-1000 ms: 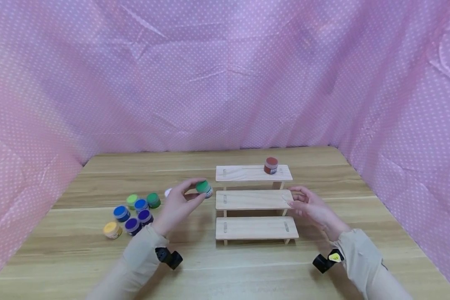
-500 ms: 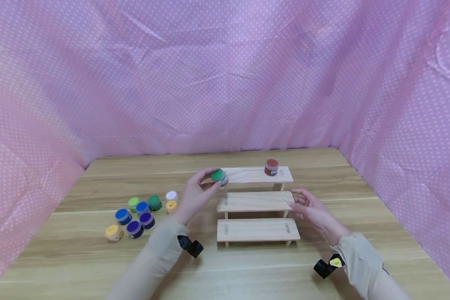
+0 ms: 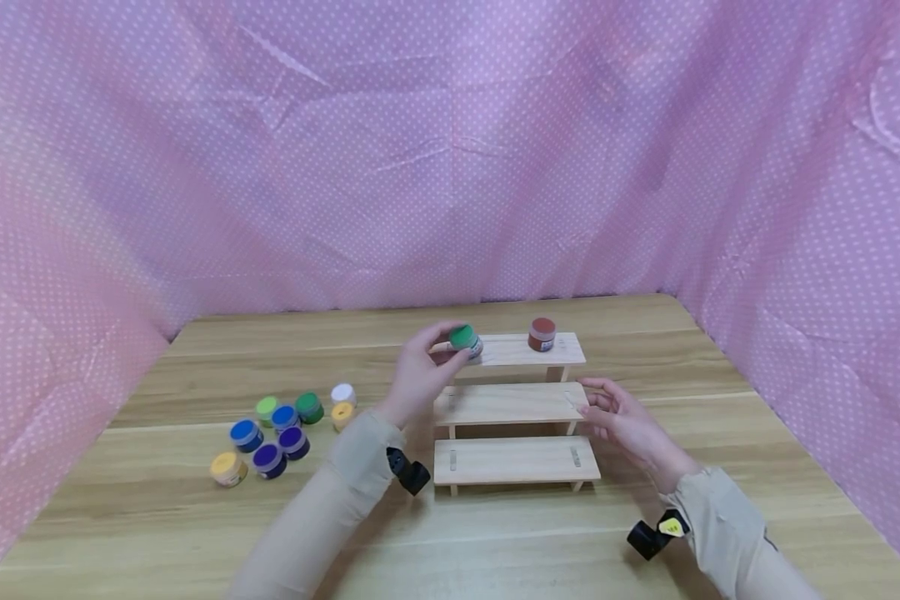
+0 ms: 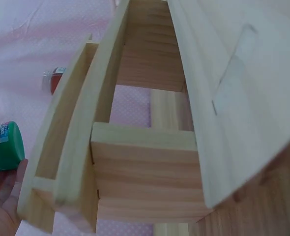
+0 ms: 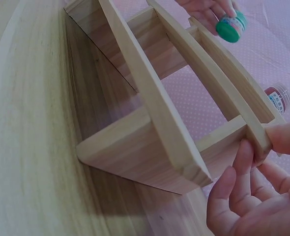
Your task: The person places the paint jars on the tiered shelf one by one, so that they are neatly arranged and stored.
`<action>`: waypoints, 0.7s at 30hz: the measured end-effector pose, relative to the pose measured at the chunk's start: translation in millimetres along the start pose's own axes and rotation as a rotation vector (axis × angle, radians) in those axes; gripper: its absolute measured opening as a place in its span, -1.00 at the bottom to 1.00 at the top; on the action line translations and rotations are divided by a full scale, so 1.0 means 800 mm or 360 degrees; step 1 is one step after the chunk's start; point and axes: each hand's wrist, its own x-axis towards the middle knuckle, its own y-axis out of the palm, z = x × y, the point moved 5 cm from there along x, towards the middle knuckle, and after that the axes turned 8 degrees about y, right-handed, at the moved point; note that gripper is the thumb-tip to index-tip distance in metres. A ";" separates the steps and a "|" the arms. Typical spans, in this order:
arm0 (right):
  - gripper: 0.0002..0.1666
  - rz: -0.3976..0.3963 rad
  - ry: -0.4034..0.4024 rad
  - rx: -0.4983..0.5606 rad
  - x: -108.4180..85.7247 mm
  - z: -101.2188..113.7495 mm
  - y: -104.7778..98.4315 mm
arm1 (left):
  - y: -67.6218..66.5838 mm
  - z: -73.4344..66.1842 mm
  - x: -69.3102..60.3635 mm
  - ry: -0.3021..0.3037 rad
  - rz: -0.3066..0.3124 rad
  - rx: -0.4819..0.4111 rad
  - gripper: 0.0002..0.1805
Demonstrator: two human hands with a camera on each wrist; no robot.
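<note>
My left hand [image 3: 417, 379] pinches a green-lidded paint jar [image 3: 463, 337] between thumb and fingers, over the left end of the top tier of a three-tier wooden display stand [image 3: 513, 458]. In the right wrist view the green jar [image 5: 231, 27] hangs apart from the top board. My right hand [image 3: 630, 427] grips the right end of the middle tier. Its thumb lies on the board and its fingers sit underneath, as the right wrist view shows. Near the right end of the top tier stands a red-brown paint jar [image 3: 542, 335].
Left of the stand, several paint jars sit on the wooden table [image 3: 120, 517]: yellow [image 3: 228, 469], blue [image 3: 246, 435], purple [image 3: 270, 460], light green [image 3: 267, 408], dark green [image 3: 310, 407], white [image 3: 343, 394] and others. A pink dotted curtain [image 3: 450, 167] surrounds the table.
My left hand has carried the green jar rightward and away from me, from beside the stand to over its top tier. My right hand keeps its grip on the middle tier.
</note>
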 end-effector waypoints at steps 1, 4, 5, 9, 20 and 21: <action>-0.30 0.0001 -0.0002 0.0000 0.000 0.000 0.000 | 0.003 0.000 0.002 -0.0004 0.0012 -0.0003 -0.61; -0.31 0.0004 -0.0009 -0.0008 0.001 -0.001 0.000 | 0.010 0.001 0.008 -0.0008 0.0070 0.0025 -0.59; -0.31 0.0002 -0.0011 -0.0014 0.001 -0.001 0.000 | 0.012 0.001 0.010 0.0003 0.0092 0.0037 -0.59; -0.31 -0.0006 -0.0011 -0.0035 0.002 -0.001 0.002 | 0.016 0.004 0.017 0.0098 0.0190 0.0141 -0.59; -0.30 -0.0021 -0.0015 -0.0020 0.001 -0.004 -0.002 | 0.030 0.000 0.031 0.0205 0.0362 0.0286 -0.57; -0.30 -0.0023 -0.0015 -0.0018 0.001 -0.005 -0.002 | 0.032 0.000 0.033 0.0221 0.0367 0.0283 -0.57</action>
